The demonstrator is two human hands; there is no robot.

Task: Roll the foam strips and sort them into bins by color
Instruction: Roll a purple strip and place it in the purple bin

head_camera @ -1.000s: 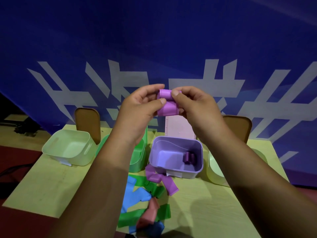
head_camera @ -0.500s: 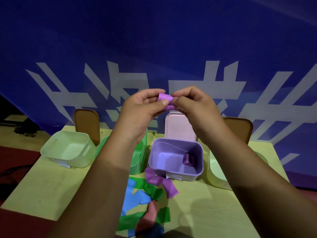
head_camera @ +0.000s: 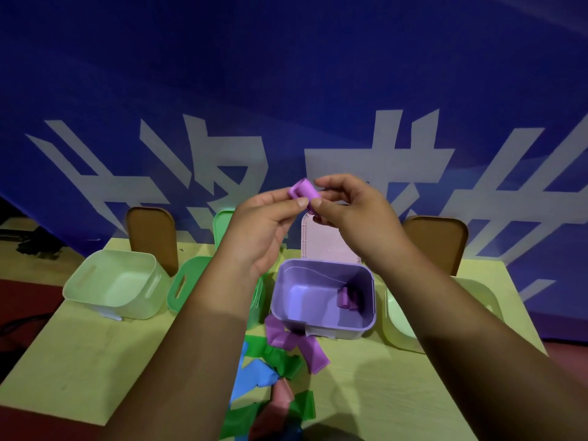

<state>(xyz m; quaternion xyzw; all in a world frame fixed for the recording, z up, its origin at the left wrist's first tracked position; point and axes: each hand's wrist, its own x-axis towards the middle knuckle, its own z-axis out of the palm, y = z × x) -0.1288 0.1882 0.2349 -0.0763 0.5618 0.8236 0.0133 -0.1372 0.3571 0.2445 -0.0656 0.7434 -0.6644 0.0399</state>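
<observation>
A rolled purple foam strip (head_camera: 304, 190) is held up in the air above the bins. My left hand (head_camera: 264, 227) pinches its left end between thumb and fingers. My right hand (head_camera: 346, 206) pinches its right end with thumb and forefinger. Below stands the purple bin (head_camera: 324, 329), with one purple roll (head_camera: 346, 299) lying inside at its right. In front of that bin lies a loose purple strip (head_camera: 299, 345). Green strips (head_camera: 280, 361), a blue strip (head_camera: 254, 374) and a pink strip (head_camera: 281, 393) lie mixed on the table near me.
A pale green bin (head_camera: 117, 289) stands at the left, a darker green bin (head_camera: 187, 281) beside it, and another pale green bin (head_camera: 401, 323) at the right, partly behind my right arm. Brown (head_camera: 152, 237), green and pink lids lean upright against the blue banner behind.
The purple strip has been wound from a loose hanging piece into a tight roll. Both hands have shifted slightly while turning it.
</observation>
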